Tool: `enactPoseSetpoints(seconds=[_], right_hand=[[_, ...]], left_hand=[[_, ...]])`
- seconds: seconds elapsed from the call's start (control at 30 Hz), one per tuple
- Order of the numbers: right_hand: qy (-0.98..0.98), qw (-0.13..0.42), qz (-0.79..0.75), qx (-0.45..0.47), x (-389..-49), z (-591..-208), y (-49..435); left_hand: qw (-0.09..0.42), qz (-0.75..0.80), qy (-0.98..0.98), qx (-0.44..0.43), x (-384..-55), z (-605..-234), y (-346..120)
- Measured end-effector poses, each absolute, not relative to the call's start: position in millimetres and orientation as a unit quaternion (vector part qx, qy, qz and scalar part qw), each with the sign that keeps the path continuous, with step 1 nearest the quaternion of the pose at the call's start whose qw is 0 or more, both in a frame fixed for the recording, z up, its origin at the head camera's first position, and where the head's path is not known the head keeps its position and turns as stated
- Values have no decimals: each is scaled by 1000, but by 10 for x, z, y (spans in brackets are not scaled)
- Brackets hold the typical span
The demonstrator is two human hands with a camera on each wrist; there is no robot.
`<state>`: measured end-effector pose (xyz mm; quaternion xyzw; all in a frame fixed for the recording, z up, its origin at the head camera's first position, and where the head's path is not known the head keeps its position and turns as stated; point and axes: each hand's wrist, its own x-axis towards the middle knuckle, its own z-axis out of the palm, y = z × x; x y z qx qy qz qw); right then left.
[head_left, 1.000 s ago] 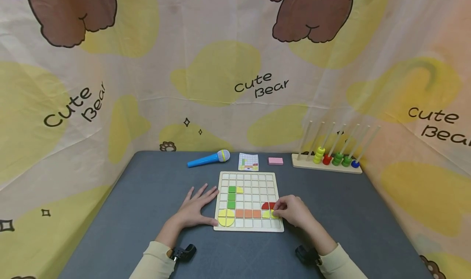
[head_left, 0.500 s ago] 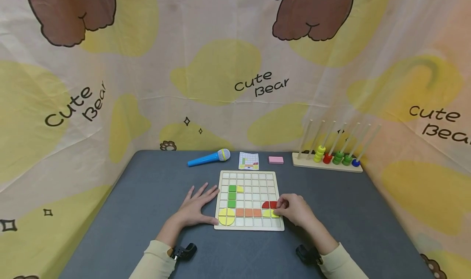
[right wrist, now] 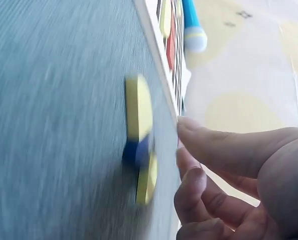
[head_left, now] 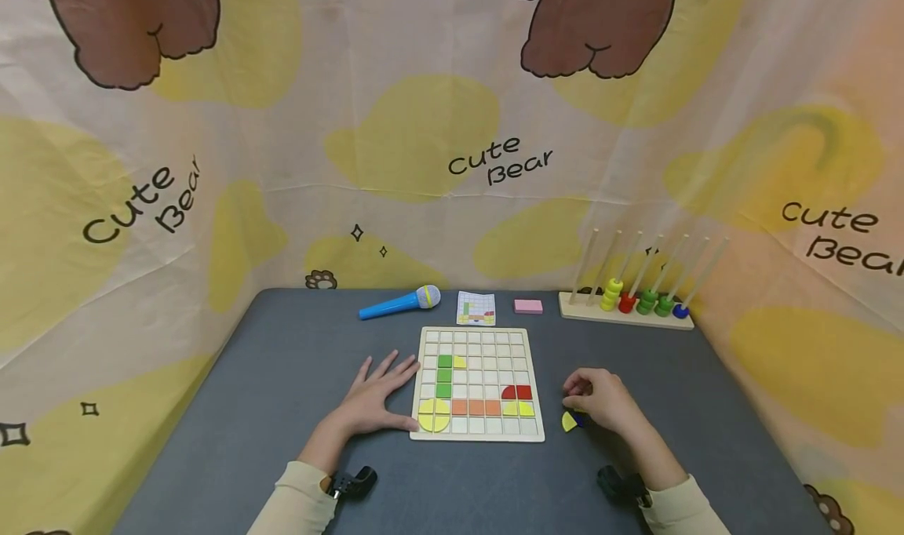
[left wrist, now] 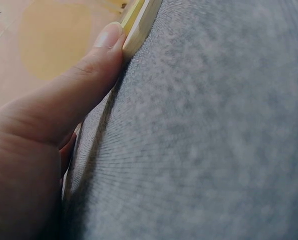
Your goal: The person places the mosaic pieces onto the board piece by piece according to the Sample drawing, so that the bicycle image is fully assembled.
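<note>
A wooden grid board (head_left: 483,427) lies flat on the table. On it are green squares (head_left: 444,376), a yellow disc of quarter pieces (head_left: 434,416), an orange row (head_left: 476,408), red pieces (head_left: 516,393) and a few other yellow pieces. My left hand (head_left: 374,400), fingers spread, touches the board's left edge; the left wrist view shows its thumb against the rim. To the right of the board my right hand (head_left: 602,398) hovers with bent fingers, nothing visible between them. Below those fingers lie a yellow rounded piece (right wrist: 138,107), a blue piece (right wrist: 135,151) and another yellow piece (right wrist: 146,181).
Behind the board lie a blue toy microphone (head_left: 395,306), a printed pattern card (head_left: 476,309) and a pink block (head_left: 527,307). A peg stand (head_left: 625,313) with coloured beads stands at the back right. Patterned cloth (head_left: 402,127) hangs around the table (head_left: 282,386).
My right hand has let go of the yellow piece at the board's right side and moved right, off the board. Loose yellow and blue pieces now show beside it. The left hand stays put.
</note>
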<state>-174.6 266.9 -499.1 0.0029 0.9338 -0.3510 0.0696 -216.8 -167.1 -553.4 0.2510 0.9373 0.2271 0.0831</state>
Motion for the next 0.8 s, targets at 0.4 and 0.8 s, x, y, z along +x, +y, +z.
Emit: enactPoseSetpoints(seconds=[0.4, 0.8], right_hand=[[942, 101, -321, -19, -1745, -4990, 2960], [941, 102, -321, -20, -1782, -5060, 2965]], left_hand=[[83, 226, 938, 250, -2165, -5525, -1667], [85, 230, 938, 247, -2161, -5504, -1663]])
